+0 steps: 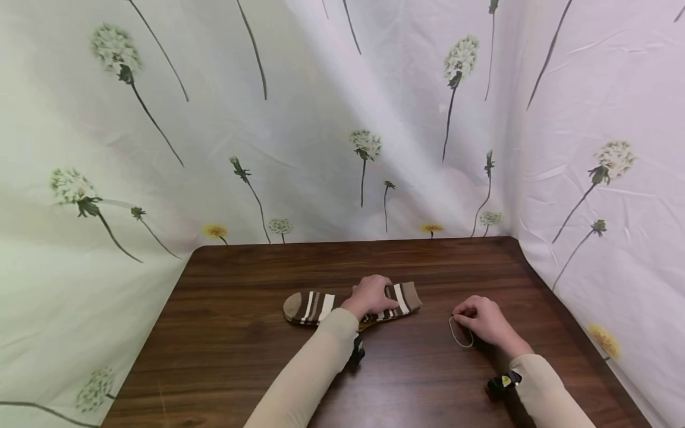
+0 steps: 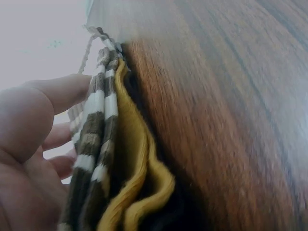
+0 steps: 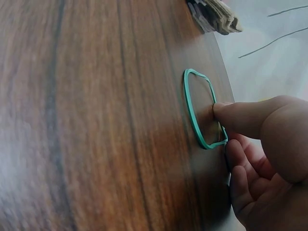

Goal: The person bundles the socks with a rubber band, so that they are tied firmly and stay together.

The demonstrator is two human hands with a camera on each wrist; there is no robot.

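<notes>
A stack of folded socks [image 1: 305, 307], striped brown, tan and white, lies flat on the brown wooden table [image 1: 225, 356]. My left hand [image 1: 370, 295] rests across the stack, thumb and fingers spread over its upper side. Under the striped layers, yellow and black fabric [image 2: 130, 144] shows in the left wrist view. Off to the right, my right hand [image 1: 484, 320] pinches a thin rubber band [image 1: 459, 343] between thumb and fingertips. The band [image 3: 191, 108] looks green in the right wrist view and hangs as an open loop, close over the table.
A white curtain [image 1: 316, 178] printed with dandelions hangs behind the table and along its sides. Dark wrist cameras are strapped over both pale sleeves [image 1: 305, 368]. The table's right edge runs beyond my right hand.
</notes>
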